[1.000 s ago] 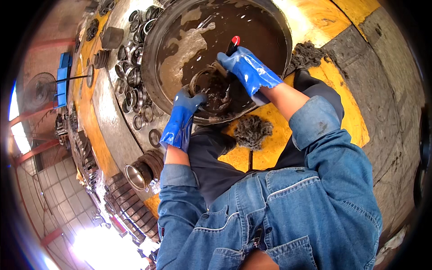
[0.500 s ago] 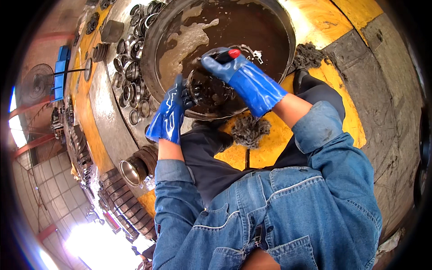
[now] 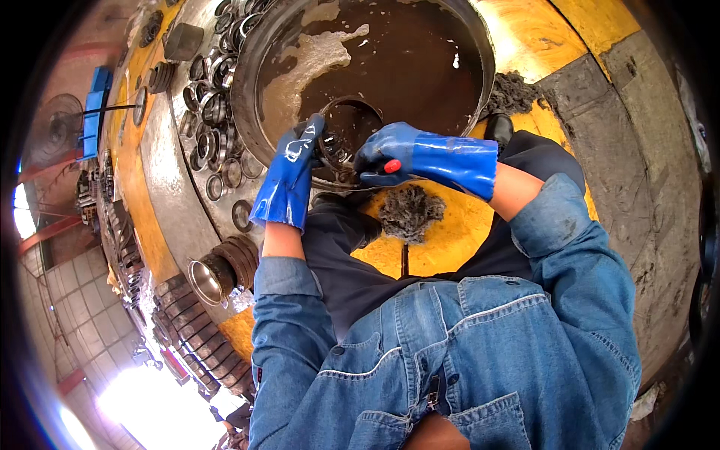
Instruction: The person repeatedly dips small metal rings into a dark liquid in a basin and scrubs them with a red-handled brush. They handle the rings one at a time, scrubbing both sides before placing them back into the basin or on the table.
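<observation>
Both my hands wear long blue rubber gloves. My left hand [image 3: 294, 161] is closed on the left side of a dark, wet metal ring [image 3: 377, 114], which is tilted at the near edge of a large round basin [image 3: 244, 97]. My right hand [image 3: 390, 155] is closed round a tool with a red handle [image 3: 392, 166], at the ring's lower right. The tool's working end is hidden by the glove and the ring. Dark brown liquid [image 3: 420, 67] with patches of pale foam fills the basin.
Many metal rings [image 3: 214, 109] lie heaped left of the basin. Stacked rings [image 3: 210, 279] stand beside my left forearm. A grey fibrous clump [image 3: 411, 214] sits between my legs, and another clump [image 3: 512, 94] lies right of the basin. A standing fan [image 3: 60, 124] is far left.
My right hand has come down and toward me with the red-handled tool, from above the ring to its near right side. The ring has tilted and shifted slightly in my left hand.
</observation>
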Action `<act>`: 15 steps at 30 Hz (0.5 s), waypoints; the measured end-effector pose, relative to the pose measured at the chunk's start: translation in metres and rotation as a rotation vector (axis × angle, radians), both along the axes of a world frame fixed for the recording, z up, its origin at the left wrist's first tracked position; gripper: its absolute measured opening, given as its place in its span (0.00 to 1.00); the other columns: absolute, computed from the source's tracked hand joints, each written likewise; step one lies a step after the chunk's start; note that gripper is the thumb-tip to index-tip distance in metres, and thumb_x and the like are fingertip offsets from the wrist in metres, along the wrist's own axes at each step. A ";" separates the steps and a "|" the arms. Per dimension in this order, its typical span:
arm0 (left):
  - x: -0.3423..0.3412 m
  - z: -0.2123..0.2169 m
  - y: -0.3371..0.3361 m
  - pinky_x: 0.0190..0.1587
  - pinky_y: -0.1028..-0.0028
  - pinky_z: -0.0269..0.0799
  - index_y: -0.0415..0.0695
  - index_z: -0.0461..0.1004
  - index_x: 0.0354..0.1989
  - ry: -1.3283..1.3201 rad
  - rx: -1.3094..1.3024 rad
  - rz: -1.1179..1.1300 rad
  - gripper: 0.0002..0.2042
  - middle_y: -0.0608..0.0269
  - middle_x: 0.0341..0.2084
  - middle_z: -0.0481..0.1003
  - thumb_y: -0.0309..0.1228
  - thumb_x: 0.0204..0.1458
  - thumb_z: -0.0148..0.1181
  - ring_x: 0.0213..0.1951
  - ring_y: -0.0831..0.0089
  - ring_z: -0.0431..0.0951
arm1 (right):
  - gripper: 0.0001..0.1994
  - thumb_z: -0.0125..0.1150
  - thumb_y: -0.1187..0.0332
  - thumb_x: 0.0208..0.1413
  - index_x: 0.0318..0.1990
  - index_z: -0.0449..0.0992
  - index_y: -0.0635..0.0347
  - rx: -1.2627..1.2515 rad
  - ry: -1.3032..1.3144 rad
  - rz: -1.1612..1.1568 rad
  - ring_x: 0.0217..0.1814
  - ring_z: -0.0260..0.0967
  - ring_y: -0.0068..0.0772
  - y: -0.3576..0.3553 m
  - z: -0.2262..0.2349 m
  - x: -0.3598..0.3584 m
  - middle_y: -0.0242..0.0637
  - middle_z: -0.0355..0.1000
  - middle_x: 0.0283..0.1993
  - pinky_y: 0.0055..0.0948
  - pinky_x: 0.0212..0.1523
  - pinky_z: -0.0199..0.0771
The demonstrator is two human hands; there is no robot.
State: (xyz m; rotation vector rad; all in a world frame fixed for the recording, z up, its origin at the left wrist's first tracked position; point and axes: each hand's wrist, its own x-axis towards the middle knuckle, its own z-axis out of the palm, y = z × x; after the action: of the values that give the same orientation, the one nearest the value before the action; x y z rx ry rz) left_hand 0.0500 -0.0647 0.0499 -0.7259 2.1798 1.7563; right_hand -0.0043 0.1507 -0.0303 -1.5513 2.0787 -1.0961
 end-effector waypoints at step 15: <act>-0.013 -0.036 -0.018 0.43 0.69 0.78 0.31 0.80 0.54 -0.004 -0.257 -0.046 0.29 0.54 0.38 0.84 0.51 0.63 0.65 0.40 0.69 0.83 | 0.21 0.62 0.46 0.59 0.39 0.86 0.55 0.255 -0.872 -0.558 0.35 0.78 0.39 0.006 0.042 0.007 0.43 0.82 0.34 0.37 0.38 0.75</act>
State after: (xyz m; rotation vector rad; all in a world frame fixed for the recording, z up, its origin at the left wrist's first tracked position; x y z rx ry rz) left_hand 0.0369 -0.0831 0.0138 -0.7277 2.4269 1.4671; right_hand 0.0023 0.1566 0.0116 -0.2398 1.8943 -1.2899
